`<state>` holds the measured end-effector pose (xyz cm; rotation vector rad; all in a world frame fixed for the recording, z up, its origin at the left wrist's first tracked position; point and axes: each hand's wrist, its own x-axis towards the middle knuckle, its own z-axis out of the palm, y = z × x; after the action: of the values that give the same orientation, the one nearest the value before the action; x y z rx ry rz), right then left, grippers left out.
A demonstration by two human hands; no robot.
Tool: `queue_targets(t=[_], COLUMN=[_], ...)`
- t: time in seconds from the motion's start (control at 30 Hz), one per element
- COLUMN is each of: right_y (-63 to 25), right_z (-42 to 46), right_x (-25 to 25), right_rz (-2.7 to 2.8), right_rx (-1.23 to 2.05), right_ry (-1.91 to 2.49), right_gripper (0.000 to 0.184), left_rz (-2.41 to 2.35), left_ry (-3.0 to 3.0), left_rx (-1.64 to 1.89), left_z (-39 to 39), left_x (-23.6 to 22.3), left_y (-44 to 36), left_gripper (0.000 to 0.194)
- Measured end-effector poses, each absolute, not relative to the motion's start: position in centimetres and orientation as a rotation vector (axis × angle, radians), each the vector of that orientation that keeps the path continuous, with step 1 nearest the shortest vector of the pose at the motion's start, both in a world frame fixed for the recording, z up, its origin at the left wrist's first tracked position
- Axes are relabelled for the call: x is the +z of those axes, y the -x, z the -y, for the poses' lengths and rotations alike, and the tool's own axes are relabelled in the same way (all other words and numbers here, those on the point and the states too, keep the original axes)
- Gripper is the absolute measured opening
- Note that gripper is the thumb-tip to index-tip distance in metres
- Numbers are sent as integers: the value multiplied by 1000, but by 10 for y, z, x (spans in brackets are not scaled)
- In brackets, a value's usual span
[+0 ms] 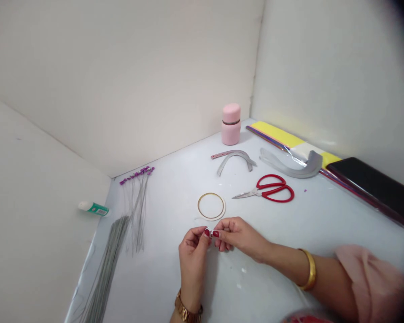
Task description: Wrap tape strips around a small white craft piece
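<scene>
Two-handed pinch on small white piece [210,232], clamped in fingertips of left hand [193,251] and right hand [243,236] just in front of ring [222,214]: probably light, soft, easily creased, best gripped at edges.

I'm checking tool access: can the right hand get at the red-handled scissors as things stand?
Probably yes: nothing shows between the right hand and the red-handled scissors, though it would likely need to release the small white piece first.
</scene>
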<state>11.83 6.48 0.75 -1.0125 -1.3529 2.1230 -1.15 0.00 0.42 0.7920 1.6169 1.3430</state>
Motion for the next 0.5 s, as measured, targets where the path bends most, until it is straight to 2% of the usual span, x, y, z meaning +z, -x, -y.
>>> queue_targets(t=[0.23, 0.5], right_y=[-119, -117], right_z=[-64, -63], right_x=[8, 10], right_rz=[1363, 1303], right_rx=[2131, 2142], right_ry=[977, 971], right_gripper=[29, 36], left_rz=[-1672, -1786], left_ry=[-934, -1351], left_rx=[1357, 1405], left_z=[4, 10], left_x=[4, 6], left_y=[9, 8], left_gripper=[13, 12])
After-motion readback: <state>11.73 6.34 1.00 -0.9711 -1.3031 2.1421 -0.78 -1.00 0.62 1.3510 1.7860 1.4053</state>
